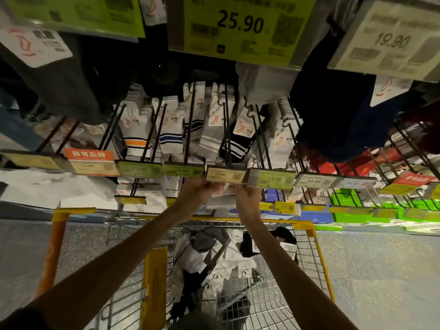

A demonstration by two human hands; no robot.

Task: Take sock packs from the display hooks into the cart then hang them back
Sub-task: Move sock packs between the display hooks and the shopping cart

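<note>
Showing both hands raised to a single white sock pack (pixel 222 195) level with the front end of a display hook (pixel 228 139), directly beneath the beige price tag (pixel 225 175) marked 13.90. Flanked by the left hand (pixel 198 190) at one edge and the right hand (pixel 247 192) at the other, both touching the pack, with fingertips hidden behind tag and pack, hence no telling whether pinching or merely pressing. Positioned above the wire cart (pixel 307 226), loaded with a loose heap of further sock packs (pixel 214 258). Judged as the hook-end step, probably rehanging given the well-filled cart, though possibly still removal. Calls next for aligning the header hole with the hook tip, largely masked by the tag, then sliding the pack along the wire without snagging neighbouring packs.
</note>
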